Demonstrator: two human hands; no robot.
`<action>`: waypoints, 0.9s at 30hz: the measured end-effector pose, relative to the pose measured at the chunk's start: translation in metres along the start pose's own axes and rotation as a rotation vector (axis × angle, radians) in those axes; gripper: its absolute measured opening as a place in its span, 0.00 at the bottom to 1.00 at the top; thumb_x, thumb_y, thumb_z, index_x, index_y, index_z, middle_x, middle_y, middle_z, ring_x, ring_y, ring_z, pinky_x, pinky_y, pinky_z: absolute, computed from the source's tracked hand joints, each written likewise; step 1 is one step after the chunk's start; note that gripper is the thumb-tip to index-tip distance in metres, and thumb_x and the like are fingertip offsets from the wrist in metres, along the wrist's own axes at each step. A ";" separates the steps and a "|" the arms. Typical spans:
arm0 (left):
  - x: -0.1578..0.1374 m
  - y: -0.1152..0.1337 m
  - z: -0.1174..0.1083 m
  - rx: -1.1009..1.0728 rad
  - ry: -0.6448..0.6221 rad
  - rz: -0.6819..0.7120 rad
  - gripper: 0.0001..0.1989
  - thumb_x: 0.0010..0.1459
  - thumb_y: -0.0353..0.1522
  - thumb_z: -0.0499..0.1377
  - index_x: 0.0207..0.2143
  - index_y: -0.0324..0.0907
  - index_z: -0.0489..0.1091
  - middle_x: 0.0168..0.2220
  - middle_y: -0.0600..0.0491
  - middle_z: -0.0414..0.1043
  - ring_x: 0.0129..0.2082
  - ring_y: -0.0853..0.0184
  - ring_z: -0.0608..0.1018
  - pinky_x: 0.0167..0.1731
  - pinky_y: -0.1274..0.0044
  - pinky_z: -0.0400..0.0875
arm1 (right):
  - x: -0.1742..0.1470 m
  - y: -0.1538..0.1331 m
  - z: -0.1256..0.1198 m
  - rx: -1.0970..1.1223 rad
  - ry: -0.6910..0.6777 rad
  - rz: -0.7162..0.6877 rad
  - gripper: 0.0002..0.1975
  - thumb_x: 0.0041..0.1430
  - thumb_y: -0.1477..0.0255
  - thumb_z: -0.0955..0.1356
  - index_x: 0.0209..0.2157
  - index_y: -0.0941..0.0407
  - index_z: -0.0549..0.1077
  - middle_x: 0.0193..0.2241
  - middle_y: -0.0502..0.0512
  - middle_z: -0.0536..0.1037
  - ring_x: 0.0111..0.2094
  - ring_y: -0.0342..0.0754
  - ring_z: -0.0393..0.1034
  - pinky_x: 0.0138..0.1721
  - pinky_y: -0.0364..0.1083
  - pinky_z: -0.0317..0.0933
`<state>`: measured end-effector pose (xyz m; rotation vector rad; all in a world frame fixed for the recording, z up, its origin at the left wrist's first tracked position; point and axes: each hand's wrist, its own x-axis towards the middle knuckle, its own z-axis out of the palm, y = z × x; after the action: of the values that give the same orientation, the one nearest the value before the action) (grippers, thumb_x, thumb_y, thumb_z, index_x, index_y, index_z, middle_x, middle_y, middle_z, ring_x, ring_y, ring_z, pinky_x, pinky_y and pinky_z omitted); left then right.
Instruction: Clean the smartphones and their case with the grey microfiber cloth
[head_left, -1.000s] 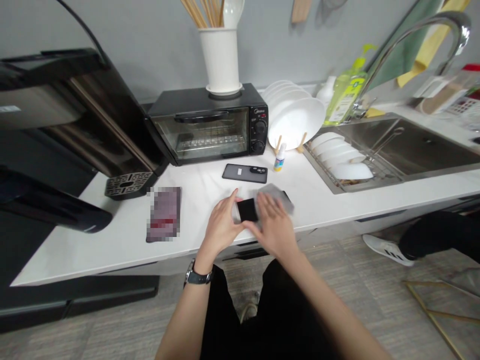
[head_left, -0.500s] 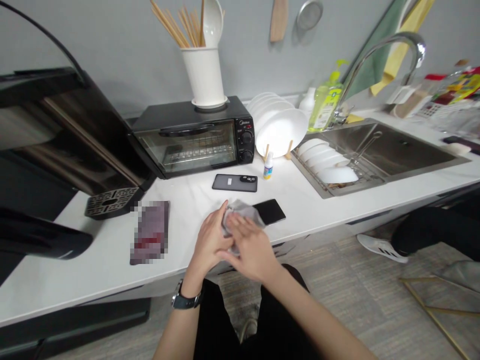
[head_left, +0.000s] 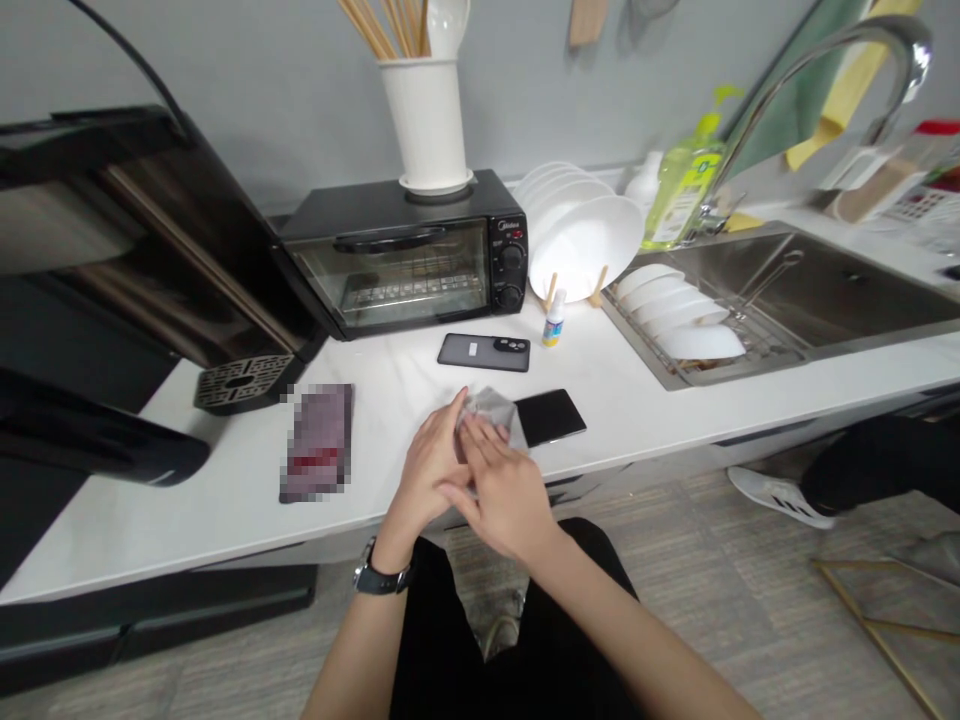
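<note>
A thin grey cloth [head_left: 504, 405] is bunched between my two hands over the counter's front edge. My left hand [head_left: 433, 462], with a black-strapped watch at the wrist, holds it from the left, thumb pointing up. Across the cloth lie the fingers of my right hand [head_left: 504, 492], pressing it toward the left palm. Whether something is inside the cloth is hidden. Just right of it lies a dark phone [head_left: 553, 418], screen up. Behind the hands are a dark phone case or phone [head_left: 484, 352] with a camera cutout and a small spray bottle [head_left: 553, 322].
A toaster oven [head_left: 409, 265] stands behind, a white utensil pot [head_left: 427, 125] on top. To the left are a black coffee machine [head_left: 240, 382] and a blurred purple item [head_left: 321, 440]. White plates [head_left: 589, 245] and a sink [head_left: 832, 290] lie right. A person's shoe [head_left: 780, 497] shows below.
The view has shifted, so the counter items appear further right and slightly higher. My right fingers have moved a little over the cloth; both hands stay on it.
</note>
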<state>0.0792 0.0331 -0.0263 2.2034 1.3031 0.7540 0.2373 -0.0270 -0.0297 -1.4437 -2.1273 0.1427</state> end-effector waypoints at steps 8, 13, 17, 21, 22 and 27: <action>-0.002 0.008 -0.004 -0.050 0.008 -0.014 0.51 0.54 0.35 0.73 0.73 0.51 0.50 0.60 0.49 0.73 0.62 0.54 0.73 0.65 0.58 0.64 | -0.021 0.073 -0.048 -0.162 0.071 0.158 0.30 0.75 0.57 0.60 0.69 0.60 0.65 0.68 0.64 0.67 0.69 0.62 0.62 0.69 0.64 0.58; -0.001 0.000 -0.001 -0.039 0.007 0.015 0.46 0.57 0.30 0.68 0.74 0.48 0.51 0.62 0.45 0.71 0.62 0.53 0.73 0.64 0.59 0.66 | -0.001 0.013 -0.010 -0.030 -0.005 0.020 0.36 0.72 0.52 0.62 0.68 0.66 0.66 0.67 0.69 0.67 0.70 0.61 0.60 0.71 0.61 0.54; -0.003 0.002 -0.001 -0.031 0.004 0.003 0.47 0.56 0.29 0.68 0.73 0.48 0.52 0.63 0.44 0.70 0.63 0.52 0.73 0.64 0.60 0.66 | -0.010 0.011 -0.018 0.090 -0.122 -0.092 0.30 0.75 0.56 0.60 0.68 0.60 0.67 0.67 0.60 0.69 0.69 0.53 0.63 0.71 0.55 0.57; -0.004 0.008 -0.003 -0.052 0.007 -0.002 0.51 0.54 0.34 0.74 0.73 0.51 0.51 0.60 0.49 0.73 0.62 0.54 0.73 0.65 0.59 0.64 | -0.020 0.075 -0.048 -0.070 -0.004 0.056 0.28 0.76 0.58 0.58 0.68 0.59 0.66 0.67 0.62 0.69 0.69 0.58 0.62 0.69 0.60 0.59; -0.004 0.008 -0.003 -0.052 0.010 0.002 0.51 0.54 0.34 0.74 0.73 0.52 0.51 0.60 0.50 0.73 0.62 0.55 0.73 0.66 0.59 0.64 | -0.018 0.080 -0.048 -0.108 0.031 0.097 0.29 0.76 0.57 0.58 0.68 0.60 0.67 0.67 0.63 0.69 0.69 0.60 0.63 0.70 0.63 0.58; -0.002 0.001 -0.001 -0.020 0.017 0.033 0.46 0.57 0.32 0.70 0.73 0.48 0.52 0.63 0.45 0.71 0.62 0.53 0.73 0.64 0.60 0.66 | -0.002 0.020 -0.011 -0.032 0.038 0.027 0.42 0.70 0.45 0.61 0.68 0.67 0.65 0.68 0.71 0.67 0.70 0.63 0.61 0.70 0.62 0.57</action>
<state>0.0780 0.0308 -0.0252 2.2118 1.2649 0.7959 0.2604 -0.0227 -0.0288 -1.4825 -2.0890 0.0918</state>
